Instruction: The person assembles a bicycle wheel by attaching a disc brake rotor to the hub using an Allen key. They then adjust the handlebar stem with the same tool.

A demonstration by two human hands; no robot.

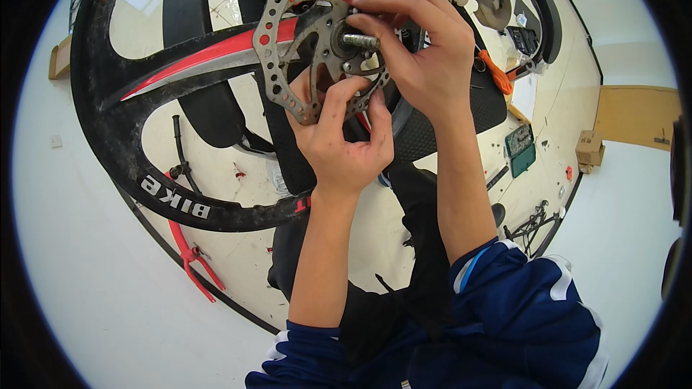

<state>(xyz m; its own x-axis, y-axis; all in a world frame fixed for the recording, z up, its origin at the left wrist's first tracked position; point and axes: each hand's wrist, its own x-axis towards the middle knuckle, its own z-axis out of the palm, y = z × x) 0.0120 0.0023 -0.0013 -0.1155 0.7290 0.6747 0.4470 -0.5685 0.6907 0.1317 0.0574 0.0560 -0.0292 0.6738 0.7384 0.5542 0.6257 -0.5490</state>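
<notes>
A perforated metal brake disc [271, 57] is mounted at the hub of a black bicycle wheel [94, 86] with a red and silver spoke [209, 54]. From the hub's middle a threaded axle [360, 41] sticks out. My left hand [342, 144] is closed at the disc's lower edge, index finger and thumb bent over its face. Above the axle, my right hand [432, 47] pinches thumb and index finger together by the disc's inner bolts. Whatever small piece lies between those fingertips is hidden.
The wheel lies over a black textured seat or stool [468, 119]. An orange tool handle or cord [496, 73] is at its right. Around on the floor are a red fork [189, 256], a green tool case [520, 151], a cardboard box [590, 148] and black bike parts [533, 227].
</notes>
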